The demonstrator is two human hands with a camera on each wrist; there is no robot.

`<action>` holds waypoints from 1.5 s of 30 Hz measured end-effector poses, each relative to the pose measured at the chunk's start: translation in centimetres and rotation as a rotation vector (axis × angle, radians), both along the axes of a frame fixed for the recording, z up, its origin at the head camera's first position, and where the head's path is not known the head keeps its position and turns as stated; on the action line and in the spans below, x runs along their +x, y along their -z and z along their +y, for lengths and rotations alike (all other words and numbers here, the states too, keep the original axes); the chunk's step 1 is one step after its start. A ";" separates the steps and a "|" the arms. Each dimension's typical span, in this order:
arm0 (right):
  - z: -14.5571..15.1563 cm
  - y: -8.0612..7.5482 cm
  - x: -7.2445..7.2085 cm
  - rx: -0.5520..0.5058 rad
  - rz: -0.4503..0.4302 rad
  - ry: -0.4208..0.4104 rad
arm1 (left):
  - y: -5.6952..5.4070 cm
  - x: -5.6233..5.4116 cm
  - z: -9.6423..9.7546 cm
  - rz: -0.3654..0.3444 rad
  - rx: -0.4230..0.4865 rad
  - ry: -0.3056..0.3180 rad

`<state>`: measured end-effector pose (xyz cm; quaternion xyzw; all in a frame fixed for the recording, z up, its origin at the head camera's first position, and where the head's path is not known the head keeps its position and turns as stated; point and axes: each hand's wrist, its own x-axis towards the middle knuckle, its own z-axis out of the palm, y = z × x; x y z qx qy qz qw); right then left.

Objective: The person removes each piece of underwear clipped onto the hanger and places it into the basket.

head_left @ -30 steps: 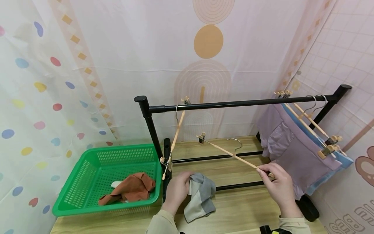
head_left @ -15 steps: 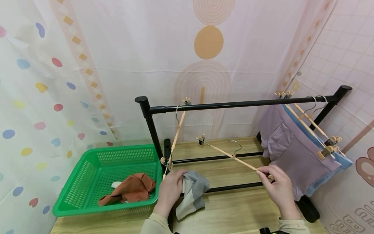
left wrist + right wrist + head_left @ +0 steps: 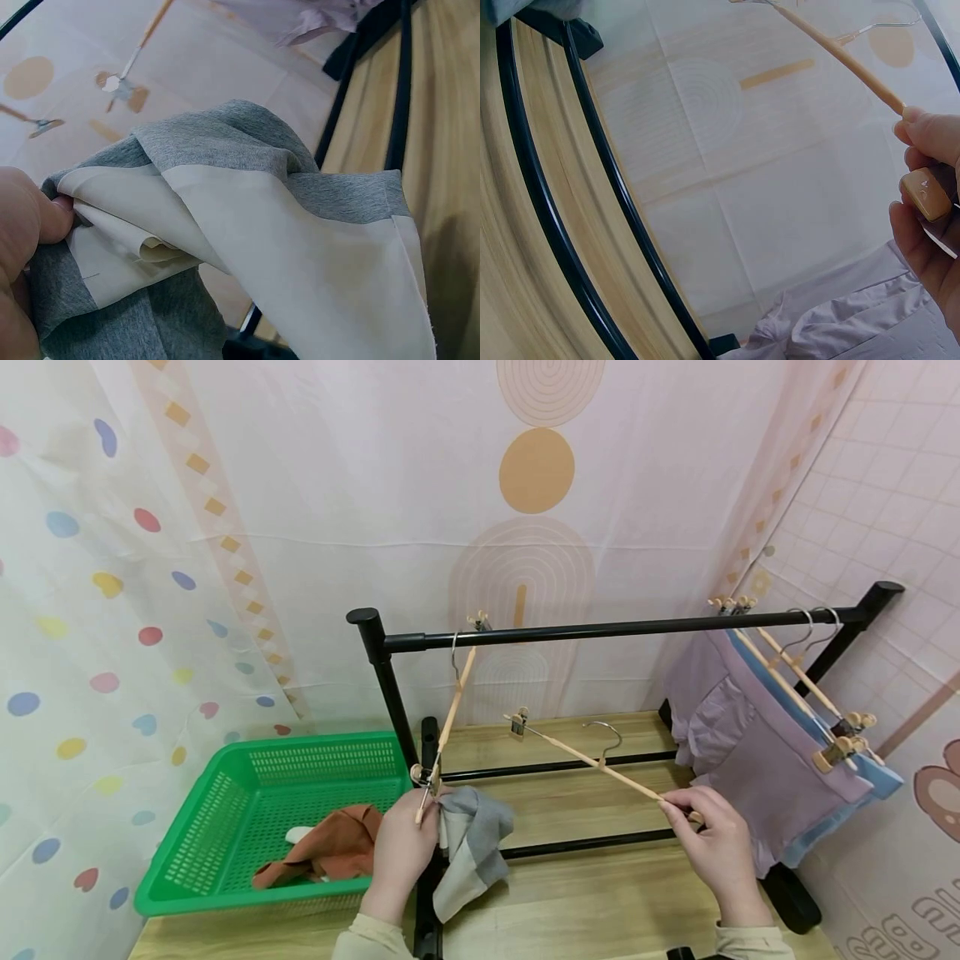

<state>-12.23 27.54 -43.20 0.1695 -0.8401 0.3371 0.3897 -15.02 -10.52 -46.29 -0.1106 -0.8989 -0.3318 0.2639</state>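
Observation:
My left hand (image 3: 406,843) pinches a grey and off-white cloth garment (image 3: 474,852) that hangs bunched beside the rack's left post. Up close in the left wrist view, the thumb presses on a fold of the garment (image 3: 240,217), whose pale inner side shows. My right hand (image 3: 712,835) grips one end of a wooden clip hanger (image 3: 592,760), held slanting below the bar with its metal hook upward. The hanger's far clip (image 3: 518,722) has nothing in it; the near one is partly hidden by my fingers. Another wooden clip hanger (image 3: 456,703) hangs on the bar just above my left hand.
A black rack with a top bar (image 3: 600,630) stands on the wooden table (image 3: 585,902). Lilac (image 3: 757,735) and light blue (image 3: 885,777) garments hang at its right end. At left, a green basket (image 3: 225,777) contains a rust-brown cloth (image 3: 330,847) and something white.
My left hand has moved left with the grey garment, now reaching the rack's left post and the basket's right edge. My right hand and its hanger stay almost where they were.

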 end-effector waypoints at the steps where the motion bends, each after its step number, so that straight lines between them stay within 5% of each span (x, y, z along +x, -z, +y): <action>1: 0.0 0.0 0.0 0.000 0.001 -0.001 | -0.1 0.0 -0.3 0.002 0.009 -0.005; 7: 0.2 0.0 0.0 0.000 0.015 -0.004 | -0.8 0.1 -1.9 0.054 0.068 -0.024; 13: 0.2 0.1 0.0 -0.007 0.021 -0.007 | -1.7 0.6 -3.6 0.026 0.140 -0.067; 45: 1.0 0.0 0.5 -0.014 -0.008 0.020 | -4.7 0.6 -12.9 0.109 0.208 -0.392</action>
